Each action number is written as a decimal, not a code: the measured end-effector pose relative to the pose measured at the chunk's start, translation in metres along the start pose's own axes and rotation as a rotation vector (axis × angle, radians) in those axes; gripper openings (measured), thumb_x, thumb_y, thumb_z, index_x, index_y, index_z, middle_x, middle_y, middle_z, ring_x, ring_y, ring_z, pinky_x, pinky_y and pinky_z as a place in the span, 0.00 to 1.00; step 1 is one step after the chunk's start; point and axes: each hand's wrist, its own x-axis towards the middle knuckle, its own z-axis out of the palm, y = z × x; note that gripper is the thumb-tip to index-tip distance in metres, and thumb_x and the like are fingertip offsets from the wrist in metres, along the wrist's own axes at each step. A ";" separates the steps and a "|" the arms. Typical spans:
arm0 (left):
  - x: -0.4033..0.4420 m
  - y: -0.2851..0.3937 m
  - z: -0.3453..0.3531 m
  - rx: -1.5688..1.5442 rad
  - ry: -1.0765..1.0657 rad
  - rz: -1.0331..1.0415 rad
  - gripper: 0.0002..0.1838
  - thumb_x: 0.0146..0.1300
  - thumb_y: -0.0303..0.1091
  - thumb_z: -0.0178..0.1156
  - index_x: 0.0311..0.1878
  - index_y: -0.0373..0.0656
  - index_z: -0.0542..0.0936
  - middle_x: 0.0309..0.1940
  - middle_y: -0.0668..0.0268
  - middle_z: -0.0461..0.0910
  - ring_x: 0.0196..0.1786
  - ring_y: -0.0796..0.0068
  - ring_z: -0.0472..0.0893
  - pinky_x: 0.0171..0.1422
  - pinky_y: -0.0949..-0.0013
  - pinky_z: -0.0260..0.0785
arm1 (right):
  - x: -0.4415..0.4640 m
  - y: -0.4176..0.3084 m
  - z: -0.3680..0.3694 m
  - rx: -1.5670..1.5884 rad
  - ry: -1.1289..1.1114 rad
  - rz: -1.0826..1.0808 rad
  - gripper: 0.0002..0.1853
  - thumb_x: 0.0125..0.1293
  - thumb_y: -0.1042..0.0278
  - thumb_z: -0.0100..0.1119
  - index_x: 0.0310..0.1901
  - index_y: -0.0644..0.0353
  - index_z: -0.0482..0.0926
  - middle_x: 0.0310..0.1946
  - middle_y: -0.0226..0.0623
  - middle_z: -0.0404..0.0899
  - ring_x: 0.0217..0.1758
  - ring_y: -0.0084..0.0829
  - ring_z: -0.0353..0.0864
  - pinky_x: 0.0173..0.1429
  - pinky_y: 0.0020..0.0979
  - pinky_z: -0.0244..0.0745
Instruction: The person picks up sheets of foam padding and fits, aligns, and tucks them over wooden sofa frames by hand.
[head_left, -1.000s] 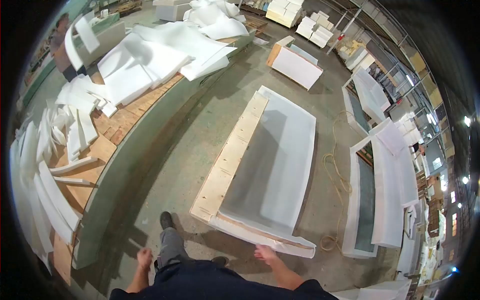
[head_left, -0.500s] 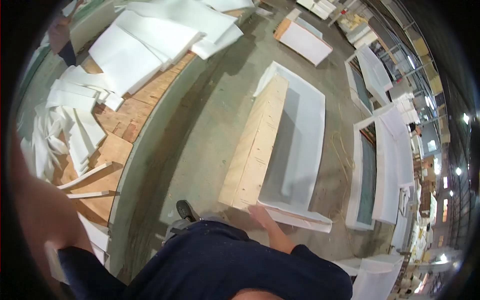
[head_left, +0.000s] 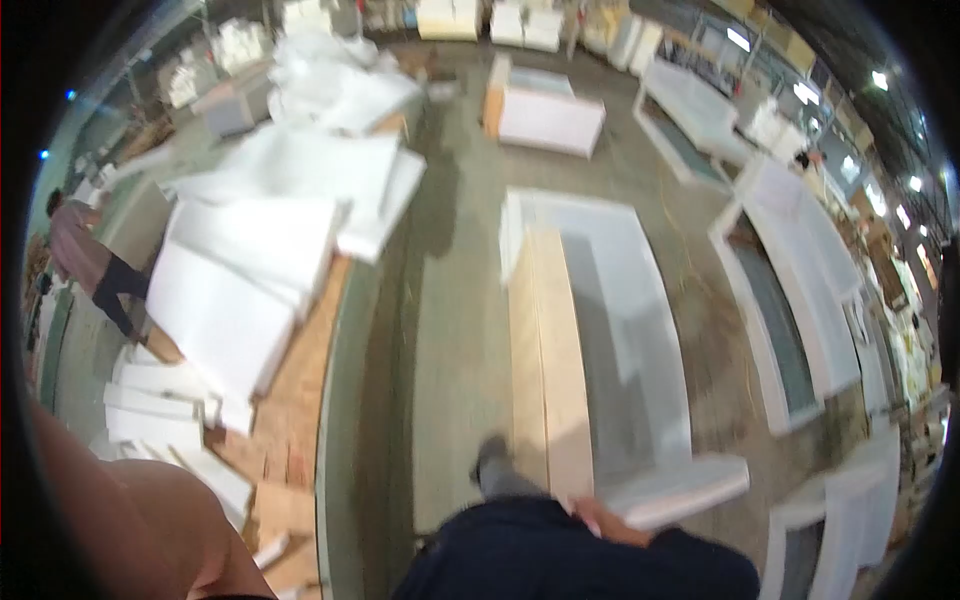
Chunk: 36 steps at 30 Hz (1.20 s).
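My right hand [head_left: 606, 522] is low in front of my body, close to the near end of a long wooden frame [head_left: 545, 350]. Motion blur smears its fingers, and I cannot tell whether it touches the wood. The frame stands along a white foam-covered sofa-like shell [head_left: 640, 310] on the floor. On the left, my bare left arm [head_left: 170, 520] is bent and raised close to the camera. My left hand lies outside the picture.
A wooden worktable [head_left: 295, 430] on the left bears large white foam sheets [head_left: 250, 250] and foam offcuts [head_left: 155, 410]. Another person [head_left: 90, 260] stands beyond it. More foam-covered frames [head_left: 790, 290] stand on the right, and a white-panelled box [head_left: 545, 120] stands ahead.
The view has turned and lifted, showing more of the hall ahead. My right hand has drawn back towards my body. The other person is now more fully visible.
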 end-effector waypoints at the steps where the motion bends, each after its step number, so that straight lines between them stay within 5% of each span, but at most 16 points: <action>1: -0.009 -0.021 0.001 -0.009 0.003 -0.006 0.24 0.65 0.35 0.55 0.62 0.34 0.68 0.59 0.54 0.72 0.65 0.64 0.68 0.70 0.63 0.55 | 0.018 0.008 -0.016 0.093 -0.015 0.050 0.20 0.66 0.52 0.53 0.51 0.60 0.74 0.38 0.44 0.79 0.39 0.43 0.79 0.40 0.41 0.74; 4: -0.033 -0.111 0.018 -0.044 0.015 -0.058 0.24 0.65 0.35 0.56 0.62 0.34 0.69 0.59 0.54 0.73 0.64 0.64 0.69 0.70 0.63 0.56 | 0.069 0.017 -0.091 0.774 0.010 0.469 0.22 0.67 0.49 0.50 0.54 0.56 0.75 0.42 0.42 0.77 0.43 0.41 0.78 0.44 0.40 0.72; 5: -0.039 -0.138 0.025 -0.050 0.015 -0.055 0.24 0.65 0.35 0.56 0.62 0.34 0.69 0.59 0.54 0.73 0.64 0.64 0.69 0.70 0.63 0.56 | 0.080 -0.004 -0.149 1.019 0.080 0.594 0.20 0.67 0.49 0.50 0.49 0.55 0.78 0.34 0.37 0.78 0.34 0.35 0.79 0.35 0.37 0.72; 8: -0.072 -0.193 0.052 -0.018 0.097 -0.010 0.24 0.65 0.35 0.56 0.62 0.34 0.69 0.58 0.54 0.73 0.64 0.64 0.69 0.69 0.63 0.57 | 0.133 -0.011 -0.262 0.905 0.235 0.387 0.22 0.64 0.49 0.55 0.47 0.61 0.78 0.28 0.31 0.77 0.26 0.24 0.72 0.28 0.28 0.67; 11: -0.100 -0.252 0.074 -0.066 0.120 -0.062 0.24 0.65 0.35 0.56 0.62 0.34 0.69 0.58 0.54 0.73 0.63 0.64 0.70 0.69 0.63 0.58 | 0.213 0.026 -0.328 1.205 0.389 0.017 0.17 0.59 0.55 0.59 0.44 0.59 0.79 0.28 0.30 0.77 0.26 0.22 0.71 0.27 0.29 0.67; 12: -0.110 -0.278 0.082 -0.096 0.138 -0.082 0.24 0.65 0.35 0.56 0.62 0.34 0.69 0.58 0.54 0.73 0.63 0.64 0.70 0.69 0.63 0.58 | 0.190 0.020 -0.309 1.171 0.346 0.150 0.18 0.60 0.54 0.57 0.44 0.59 0.79 0.28 0.30 0.77 0.27 0.23 0.71 0.27 0.29 0.68; 15: -0.158 -0.363 0.096 -0.129 0.178 -0.025 0.24 0.65 0.35 0.56 0.61 0.34 0.69 0.58 0.54 0.73 0.63 0.64 0.70 0.68 0.64 0.59 | 0.296 -0.008 -0.465 0.965 0.425 0.232 0.19 0.63 0.52 0.52 0.46 0.60 0.77 0.28 0.31 0.76 0.28 0.25 0.73 0.27 0.30 0.70; 19: -0.223 -0.474 0.096 -0.176 0.235 -0.001 0.23 0.65 0.34 0.56 0.61 0.34 0.69 0.57 0.54 0.74 0.62 0.64 0.71 0.68 0.64 0.60 | 0.342 -0.063 -0.517 1.001 0.468 0.367 0.21 0.65 0.50 0.50 0.46 0.60 0.77 0.28 0.31 0.76 0.28 0.26 0.75 0.28 0.30 0.71; 21: -0.249 -0.525 0.095 -0.191 0.278 -0.003 0.23 0.65 0.34 0.56 0.61 0.34 0.69 0.57 0.54 0.74 0.62 0.64 0.71 0.67 0.64 0.60 | 0.361 -0.061 -0.500 0.836 0.290 0.361 0.22 0.64 0.48 0.52 0.46 0.61 0.77 0.30 0.32 0.77 0.29 0.27 0.76 0.31 0.31 0.72; 23: -0.272 -0.575 0.104 -0.200 0.331 0.004 0.23 0.65 0.34 0.56 0.61 0.34 0.69 0.57 0.54 0.74 0.62 0.64 0.72 0.67 0.64 0.60 | 0.399 -0.025 -0.453 -0.064 0.321 -0.025 0.21 0.65 0.50 0.52 0.44 0.62 0.77 0.29 0.32 0.77 0.27 0.28 0.77 0.29 0.31 0.71; 25: -0.298 -0.629 0.121 -0.235 0.391 -0.015 0.23 0.65 0.34 0.57 0.61 0.34 0.70 0.57 0.53 0.74 0.61 0.64 0.72 0.67 0.64 0.61 | 0.374 -0.120 -0.521 1.151 0.294 0.651 0.19 0.66 0.52 0.51 0.43 0.62 0.77 0.27 0.33 0.76 0.27 0.28 0.77 0.27 0.32 0.70; 27: -0.330 -0.683 0.146 -0.273 0.462 -0.064 0.23 0.65 0.34 0.57 0.61 0.34 0.70 0.57 0.53 0.74 0.61 0.64 0.72 0.66 0.64 0.61 | 0.405 -0.112 -0.517 1.099 0.146 0.741 0.18 0.68 0.54 0.50 0.46 0.62 0.76 0.29 0.34 0.77 0.27 0.27 0.77 0.26 0.32 0.70; 28: -0.349 -0.708 0.161 -0.288 0.499 -0.095 0.23 0.65 0.34 0.57 0.61 0.34 0.70 0.57 0.53 0.74 0.61 0.64 0.72 0.66 0.65 0.62 | 0.427 -0.100 -0.500 1.341 0.218 0.717 0.22 0.61 0.49 0.57 0.45 0.62 0.77 0.33 0.35 0.79 0.25 0.30 0.75 0.26 0.33 0.69; 30: -0.397 -0.759 0.197 -0.313 0.568 -0.224 0.23 0.65 0.34 0.57 0.61 0.34 0.70 0.56 0.53 0.74 0.61 0.64 0.73 0.66 0.65 0.62 | 0.455 -0.096 -0.504 1.065 0.472 0.410 0.20 0.61 0.51 0.57 0.44 0.62 0.77 0.32 0.35 0.79 0.26 0.30 0.76 0.28 0.34 0.70; 34: -0.527 -0.868 0.302 -0.444 0.481 -1.061 0.22 0.65 0.34 0.57 0.60 0.34 0.70 0.56 0.53 0.75 0.60 0.64 0.73 0.65 0.65 0.63 | 0.531 -0.056 -0.582 0.643 0.167 0.466 0.18 0.61 0.55 0.55 0.44 0.61 0.77 0.30 0.37 0.79 0.29 0.32 0.77 0.33 0.36 0.72; 36: -0.583 -0.917 0.340 -0.504 0.310 -1.299 0.22 0.65 0.34 0.57 0.60 0.34 0.70 0.56 0.53 0.75 0.60 0.64 0.73 0.65 0.65 0.63 | 0.578 -0.023 -0.653 0.489 0.099 0.396 0.17 0.61 0.56 0.55 0.44 0.61 0.77 0.29 0.38 0.79 0.30 0.32 0.77 0.35 0.38 0.73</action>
